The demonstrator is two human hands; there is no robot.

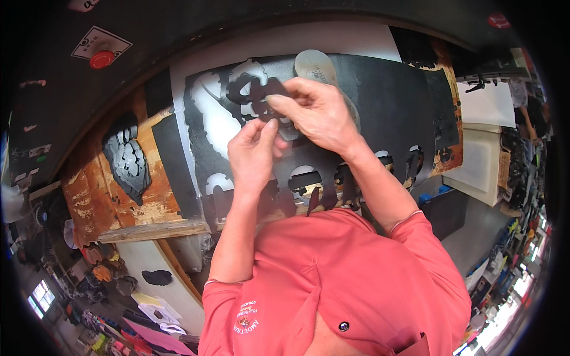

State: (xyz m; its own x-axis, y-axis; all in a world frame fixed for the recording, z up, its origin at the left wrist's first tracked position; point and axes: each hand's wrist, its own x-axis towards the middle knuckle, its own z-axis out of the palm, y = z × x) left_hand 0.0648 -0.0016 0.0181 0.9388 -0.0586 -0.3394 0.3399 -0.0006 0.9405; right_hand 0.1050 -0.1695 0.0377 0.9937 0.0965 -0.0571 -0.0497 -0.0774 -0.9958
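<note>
Both hands are raised over a black sheet (380, 101) with scalloped openings cut through it. My right hand (323, 113) pinches a small dark cut-out piece (259, 92) between thumb and fingers. Closed at its lower edge are the thumb and forefinger of my left hand (252, 151). The piece has holes in it, and its exact kind cannot be made out. Just beyond my right hand lies a grey-beige sole-shaped plate (314, 64) with print on it, partly covered by that hand. White shows through the sheet's openings (218, 118) left of my hands.
Several black cut pieces (127, 163) are stacked on the worn wooden board (89, 190) at left. A dark machine beam (178, 29) spans the far side, carrying a red push button (102, 58). White sheets (487, 104) lie at right, above a pale cabinet (475, 160).
</note>
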